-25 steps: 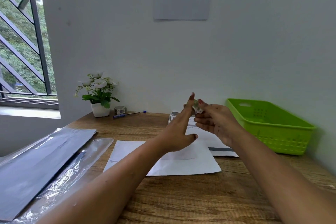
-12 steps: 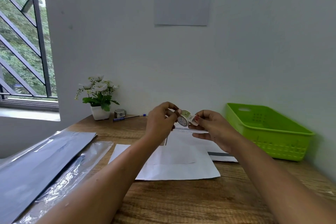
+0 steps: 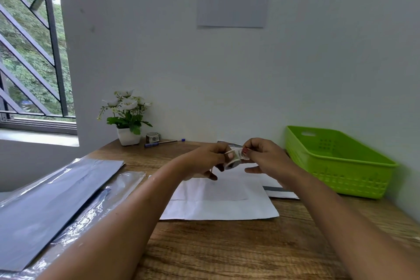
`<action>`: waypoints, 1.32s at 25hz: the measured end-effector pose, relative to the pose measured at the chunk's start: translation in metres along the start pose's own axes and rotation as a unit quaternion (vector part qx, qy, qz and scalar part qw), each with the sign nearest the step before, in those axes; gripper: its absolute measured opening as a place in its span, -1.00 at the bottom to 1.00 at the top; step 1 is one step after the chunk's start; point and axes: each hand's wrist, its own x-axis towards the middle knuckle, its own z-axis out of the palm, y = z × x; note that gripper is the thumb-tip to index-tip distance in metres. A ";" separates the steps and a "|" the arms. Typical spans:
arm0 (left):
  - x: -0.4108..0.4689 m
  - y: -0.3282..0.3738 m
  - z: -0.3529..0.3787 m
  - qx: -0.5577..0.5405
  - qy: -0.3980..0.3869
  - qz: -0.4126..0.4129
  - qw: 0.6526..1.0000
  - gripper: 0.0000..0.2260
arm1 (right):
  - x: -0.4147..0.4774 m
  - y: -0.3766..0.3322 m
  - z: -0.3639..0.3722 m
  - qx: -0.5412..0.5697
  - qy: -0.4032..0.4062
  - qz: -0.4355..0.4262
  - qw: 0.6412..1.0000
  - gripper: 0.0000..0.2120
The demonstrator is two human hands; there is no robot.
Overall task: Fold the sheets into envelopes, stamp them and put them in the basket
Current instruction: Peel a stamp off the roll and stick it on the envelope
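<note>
A small roll of stamps [image 3: 233,159] is held up above the desk between both hands. My left hand [image 3: 205,161] grips the roll, fingers curled round it. My right hand [image 3: 264,157] pinches the loose stamp end [image 3: 243,154] at the roll's right side with thumb and forefinger. Below them a white folded envelope [image 3: 219,200] lies flat on the wooden desk [image 3: 227,250]. The green basket [image 3: 336,163] stands at the right against the wall; what I see of its inside holds nothing.
More white sheets [image 3: 277,191] lie behind the envelope. A dark sheet in clear plastic wrap [image 3: 52,202] covers the desk's left. A potted white flower [image 3: 127,118], a second stamp roll [image 3: 152,137] and a pen [image 3: 163,143] sit by the back wall.
A second ago my left hand was open with one finger raised beside the right hand. It has since closed round the roll, and both hands hold it lower over the envelope.
</note>
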 end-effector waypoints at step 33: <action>0.001 0.001 0.016 -0.060 0.009 0.034 0.998 -0.89 | -0.004 -0.004 -0.006 -0.014 0.049 -0.002 0.999 -0.91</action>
